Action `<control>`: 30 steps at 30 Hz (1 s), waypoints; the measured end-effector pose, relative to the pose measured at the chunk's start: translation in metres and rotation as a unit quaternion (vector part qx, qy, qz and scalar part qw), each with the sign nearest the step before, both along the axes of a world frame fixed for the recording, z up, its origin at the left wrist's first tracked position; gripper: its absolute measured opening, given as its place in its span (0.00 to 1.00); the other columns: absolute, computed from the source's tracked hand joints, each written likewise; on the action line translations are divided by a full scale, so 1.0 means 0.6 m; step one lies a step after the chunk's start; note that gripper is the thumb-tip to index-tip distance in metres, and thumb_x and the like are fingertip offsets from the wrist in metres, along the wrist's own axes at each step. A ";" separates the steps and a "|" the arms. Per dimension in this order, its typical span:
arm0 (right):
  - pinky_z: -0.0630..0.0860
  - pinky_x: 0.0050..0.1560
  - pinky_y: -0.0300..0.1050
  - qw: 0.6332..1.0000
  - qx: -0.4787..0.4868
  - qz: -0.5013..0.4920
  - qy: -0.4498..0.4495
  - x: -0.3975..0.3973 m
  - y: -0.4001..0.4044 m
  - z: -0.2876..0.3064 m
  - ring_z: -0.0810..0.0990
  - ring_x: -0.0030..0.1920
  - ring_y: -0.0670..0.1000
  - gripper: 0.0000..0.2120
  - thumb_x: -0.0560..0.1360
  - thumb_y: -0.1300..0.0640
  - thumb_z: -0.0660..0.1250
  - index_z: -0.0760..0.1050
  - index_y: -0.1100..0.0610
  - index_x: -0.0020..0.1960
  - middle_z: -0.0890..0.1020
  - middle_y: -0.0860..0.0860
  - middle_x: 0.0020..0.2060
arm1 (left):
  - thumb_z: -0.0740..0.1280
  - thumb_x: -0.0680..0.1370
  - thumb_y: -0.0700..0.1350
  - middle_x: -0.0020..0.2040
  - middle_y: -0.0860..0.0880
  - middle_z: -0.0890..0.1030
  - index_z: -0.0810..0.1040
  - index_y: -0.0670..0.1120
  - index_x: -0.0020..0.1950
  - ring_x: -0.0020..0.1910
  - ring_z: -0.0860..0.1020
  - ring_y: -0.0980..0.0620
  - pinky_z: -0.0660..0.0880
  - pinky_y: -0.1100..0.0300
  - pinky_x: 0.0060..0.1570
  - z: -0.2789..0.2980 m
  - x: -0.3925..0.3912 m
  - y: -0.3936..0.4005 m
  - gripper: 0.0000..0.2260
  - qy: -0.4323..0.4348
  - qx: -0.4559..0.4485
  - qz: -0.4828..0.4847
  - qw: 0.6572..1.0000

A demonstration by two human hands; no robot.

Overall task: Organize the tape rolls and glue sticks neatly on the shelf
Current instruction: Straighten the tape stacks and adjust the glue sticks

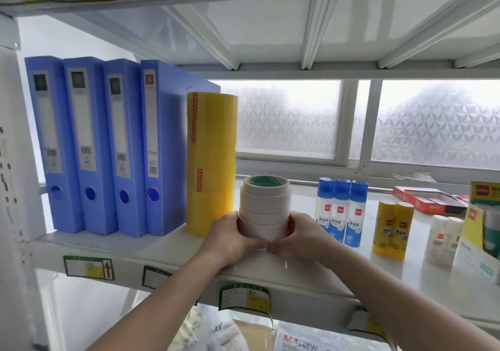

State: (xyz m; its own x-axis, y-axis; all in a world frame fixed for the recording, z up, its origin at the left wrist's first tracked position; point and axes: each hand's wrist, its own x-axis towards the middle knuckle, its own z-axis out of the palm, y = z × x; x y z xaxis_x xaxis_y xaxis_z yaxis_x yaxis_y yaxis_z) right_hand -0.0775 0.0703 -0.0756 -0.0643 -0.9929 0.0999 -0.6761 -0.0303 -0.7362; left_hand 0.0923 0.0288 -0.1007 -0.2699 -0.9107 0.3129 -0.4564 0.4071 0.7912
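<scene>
A stack of several white tape rolls (265, 207) stands on the white shelf (162, 242), just right of a tall yellow stack of tape rolls (211, 161). My left hand (232, 237) and my right hand (303, 237) wrap around the bottom of the white stack from both sides, thumbs meeting in front. The upper white rolls sit slightly off-centre. To the right stand three blue-capped liquid glue bottles (341, 210), two yellow glue sticks (392, 229) and two white glue sticks (443, 239).
Several blue file boxes (97, 145) stand at the shelf's left end against the yellow stack. A red box (427, 202) lies at the back right, green and yellow cartons (481, 231) at the far right. Bags lie on the lower shelf (243, 331).
</scene>
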 end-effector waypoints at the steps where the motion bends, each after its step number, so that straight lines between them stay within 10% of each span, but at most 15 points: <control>1: 0.71 0.42 0.35 1.000 0.001 0.002 0.002 0.000 0.000 0.000 0.76 0.50 0.49 0.28 0.64 0.59 0.78 0.72 0.57 0.61 0.79 0.50 0.52 | 0.77 0.54 0.56 0.51 0.55 0.83 0.78 0.51 0.57 0.50 0.80 0.57 0.78 0.56 0.51 0.000 0.000 0.000 0.32 -0.004 -0.001 -0.003 1.000; 8: 0.77 0.56 0.45 0.999 0.001 0.027 -0.044 0.004 0.001 0.013 0.76 0.56 0.52 0.33 0.63 0.61 0.76 0.68 0.58 0.64 0.77 0.53 0.56 | 0.77 0.52 0.64 0.50 0.54 0.83 0.79 0.49 0.56 0.50 0.81 0.57 0.78 0.53 0.54 0.019 0.008 -0.001 0.36 0.000 0.020 -0.020 1.000; 14: 0.75 0.47 0.36 0.996 -0.026 0.046 -0.071 0.006 0.002 0.023 0.76 0.57 0.50 0.33 0.67 0.57 0.76 0.65 0.58 0.67 0.76 0.52 0.58 | 0.75 0.67 0.57 0.49 0.53 0.83 0.80 0.47 0.56 0.48 0.80 0.57 0.76 0.59 0.52 0.022 0.007 0.006 0.22 0.021 -0.023 -0.022 0.999; 25: 0.72 0.41 0.32 0.998 -0.048 0.029 -0.029 0.013 0.001 0.021 0.74 0.53 0.48 0.29 0.69 0.55 0.74 0.64 0.57 0.66 0.75 0.50 0.55 | 0.76 0.66 0.56 0.39 0.54 0.80 0.80 0.46 0.47 0.38 0.76 0.57 0.70 0.65 0.37 0.015 0.000 0.005 0.17 0.033 -0.070 0.025 0.997; 30: 0.76 0.61 0.50 0.993 -0.034 0.050 -0.101 -0.007 -0.004 0.019 0.80 0.56 0.54 0.24 0.66 0.59 0.76 0.75 0.61 0.60 0.82 0.56 0.53 | 0.75 0.62 0.62 0.47 0.53 0.83 0.79 0.46 0.54 0.46 0.80 0.57 0.78 0.59 0.49 0.014 0.002 -0.008 0.28 0.022 -0.065 0.013 0.998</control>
